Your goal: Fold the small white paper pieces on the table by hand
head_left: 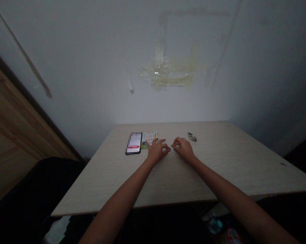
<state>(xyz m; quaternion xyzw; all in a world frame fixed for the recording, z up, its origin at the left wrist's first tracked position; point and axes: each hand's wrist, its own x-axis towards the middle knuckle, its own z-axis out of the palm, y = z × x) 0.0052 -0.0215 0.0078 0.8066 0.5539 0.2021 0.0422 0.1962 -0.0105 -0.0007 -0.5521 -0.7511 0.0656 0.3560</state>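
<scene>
Both my hands rest on a pale wooden table near its far side. My left hand and my right hand meet at a tiny white piece, pinching it between their fingertips. It is too small to name. The other fingers of my left hand spread toward a colourful printed sheet. A black phone with a lit screen lies left of that sheet.
A small dark folded object lies on the table right of my right hand. A white wall with old tape marks rises behind the table. A wooden panel stands at left. Bottles and clutter sit below the table's front edge.
</scene>
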